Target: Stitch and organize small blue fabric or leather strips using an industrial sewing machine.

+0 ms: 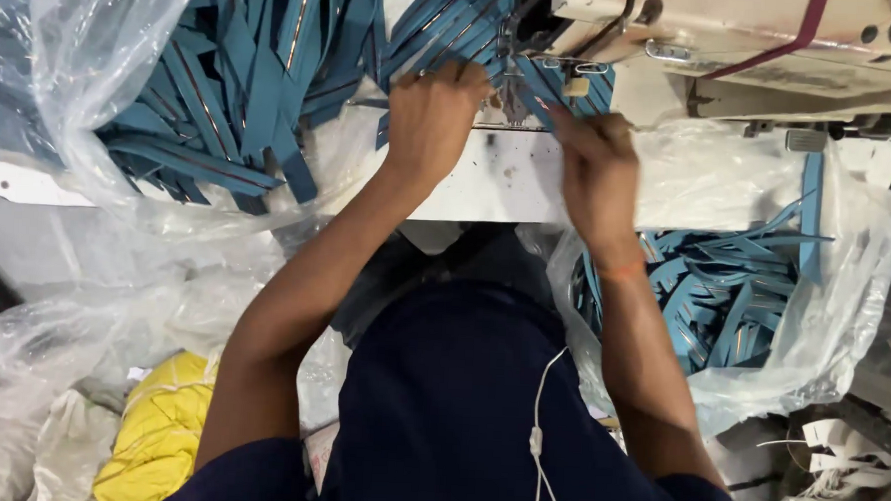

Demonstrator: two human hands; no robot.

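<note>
Head view: left hand [433, 115] and right hand [594, 167] pinch blue strip [558, 88], fingertips blurred

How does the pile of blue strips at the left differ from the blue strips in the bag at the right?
The left pile of blue strips lies on the table top, spilling out of loose clear plastic; the right bag of blue strips hangs below the table edge. The left pile looks larger and reaches the left hand; the right bag sits beside the right forearm. Both hold similar blue strips in clear plastic.
</note>
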